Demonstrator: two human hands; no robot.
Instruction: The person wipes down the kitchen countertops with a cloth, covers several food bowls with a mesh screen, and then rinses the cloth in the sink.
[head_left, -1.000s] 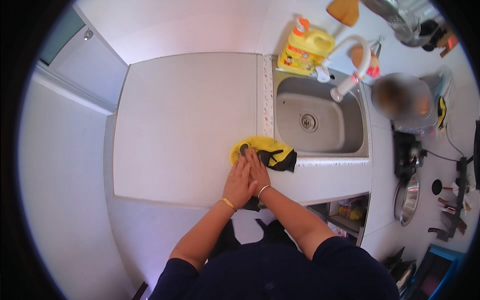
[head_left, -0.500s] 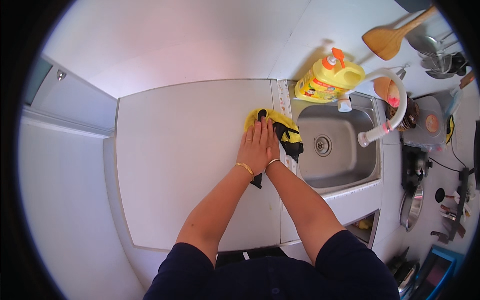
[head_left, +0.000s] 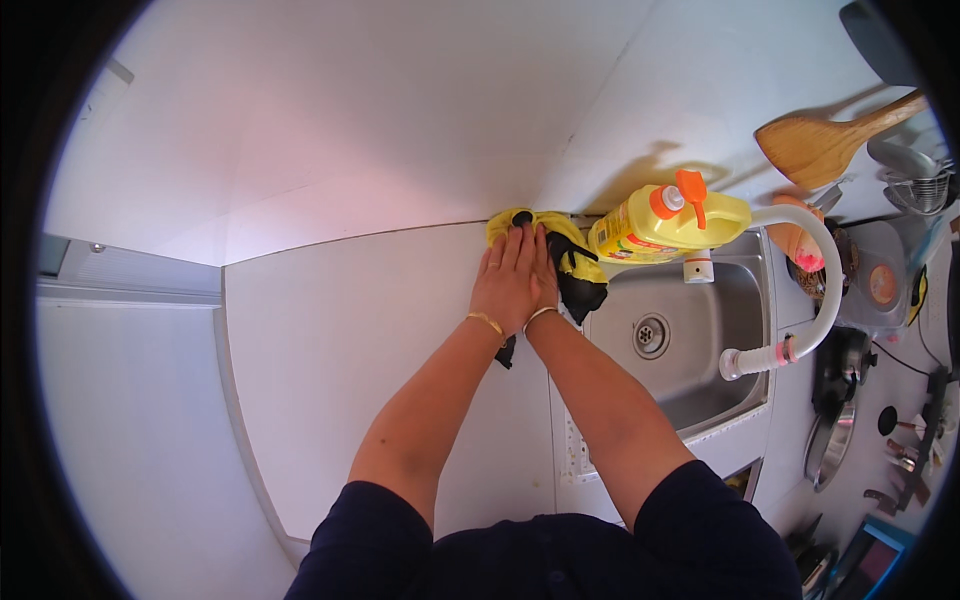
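A crumpled yellow-and-black cloth [head_left: 582, 294] lies on the white countertop [head_left: 350, 360], at its back edge against the wall. My left hand [head_left: 502, 285] rests flat over part of my right hand, its fingers stretched out onto the cloth. Beneath and beside it, my right hand [head_left: 545, 280] also presses down on the cloth with straight fingers; much of it is covered. Black ends of the cloth stick out on the sink side and below my wrists. Just right of the cloth stands a yellow jug [head_left: 640, 225] with an orange pump top.
A steel sink [head_left: 690, 405] is set in at the right, with a curved white faucet hose [head_left: 825, 260] over it. A wooden spatula [head_left: 810, 150] and other utensils hang on the back wall. Farther right are a steel pan [head_left: 832, 450] and a knife rack [head_left: 925, 435].
Both hands have pushed the cloth away from me, from beside the sink to the wall edge beside the jug. The view has tilted, so the surroundings sit lower in the picture.
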